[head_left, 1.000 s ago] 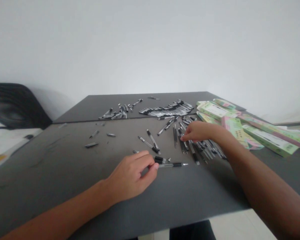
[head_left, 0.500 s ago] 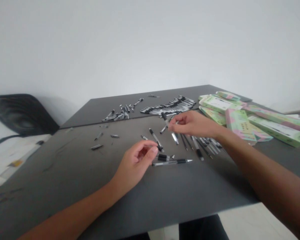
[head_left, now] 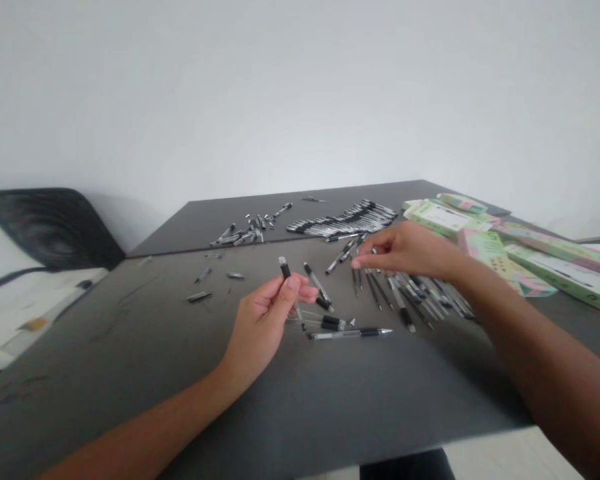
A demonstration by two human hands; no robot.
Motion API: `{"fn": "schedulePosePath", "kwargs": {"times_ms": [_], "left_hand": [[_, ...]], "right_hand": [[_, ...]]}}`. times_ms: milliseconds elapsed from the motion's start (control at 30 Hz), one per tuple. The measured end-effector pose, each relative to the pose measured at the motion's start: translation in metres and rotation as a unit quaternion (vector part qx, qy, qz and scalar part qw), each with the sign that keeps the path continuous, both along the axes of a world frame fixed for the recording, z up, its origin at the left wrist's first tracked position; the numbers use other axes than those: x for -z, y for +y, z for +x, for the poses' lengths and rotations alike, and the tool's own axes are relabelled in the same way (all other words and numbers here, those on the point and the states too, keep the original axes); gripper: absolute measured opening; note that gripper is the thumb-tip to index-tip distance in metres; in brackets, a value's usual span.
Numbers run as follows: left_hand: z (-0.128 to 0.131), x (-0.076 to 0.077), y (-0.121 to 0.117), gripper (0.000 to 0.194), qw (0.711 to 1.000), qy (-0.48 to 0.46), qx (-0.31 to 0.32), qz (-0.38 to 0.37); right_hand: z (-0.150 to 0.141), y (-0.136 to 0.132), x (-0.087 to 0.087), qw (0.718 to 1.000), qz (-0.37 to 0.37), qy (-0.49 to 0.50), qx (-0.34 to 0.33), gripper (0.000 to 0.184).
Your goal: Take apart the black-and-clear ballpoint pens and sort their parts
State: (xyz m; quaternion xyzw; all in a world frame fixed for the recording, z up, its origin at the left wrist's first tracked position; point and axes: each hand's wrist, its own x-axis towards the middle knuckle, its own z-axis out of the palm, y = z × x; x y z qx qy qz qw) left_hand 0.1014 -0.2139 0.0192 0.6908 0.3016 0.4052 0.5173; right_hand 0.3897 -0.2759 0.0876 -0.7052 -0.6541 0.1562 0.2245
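Observation:
My left hand (head_left: 265,313) pinches a clear pen barrel with a black grip (head_left: 285,269) between thumb and fingers, its grip end pointing up. Over the near pile, my right hand (head_left: 405,250) has its thumb and fingers curved with a gap between them. Just under those fingertips lie thin dark refills (head_left: 377,291); whether the fingers touch one is unclear. Beside the left hand rest a whole pen with a silver tip (head_left: 353,334), a clear barrel with a black grip (head_left: 333,323) and another pen (head_left: 317,283). Clear barrels (head_left: 425,297) lie partly hidden below the right wrist.
A long row of pens (head_left: 347,219) lies across the far table, with a heap of short pen parts (head_left: 250,230) to its left. Green and pink pen boxes (head_left: 570,267) are stacked at right. Small dark pieces (head_left: 200,297) are scattered at left, near a black mesh chair (head_left: 45,227).
The pen barrel that was in my right hand is now held upright in my left. My right hand has moved right, over the refills. The view has shifted slightly.

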Motion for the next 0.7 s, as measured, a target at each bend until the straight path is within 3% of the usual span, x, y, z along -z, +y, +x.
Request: {"fn": "schedulePosePath", "kwargs": {"times_ms": [67, 167, 400, 700], "left_hand": [[0.0, -0.001, -0.001, 0.048, 1.0, 0.006, -0.002, 0.004], [-0.001, 0.001, -0.004, 0.046, 0.999, 0.027, 0.002, 0.017], [-0.002, 0.004, -0.005, 0.045, 0.998, 0.06, 0.008, 0.035], [-0.002, 0.0, -0.009, 0.04, 0.994, 0.08, 0.022, 0.07]], "right_hand": [[0.03, 0.002, -0.007, 0.992, -0.057, -0.098, 0.049, 0.05], [0.051, 0.006, -0.003, 0.979, -0.152, -0.131, 0.028, 0.047], [0.043, 0.014, 0.019, 0.967, -0.223, -0.125, -0.01, 0.039], [0.029, 0.016, 0.018, 0.949, -0.254, -0.183, 0.031, 0.033]]}}
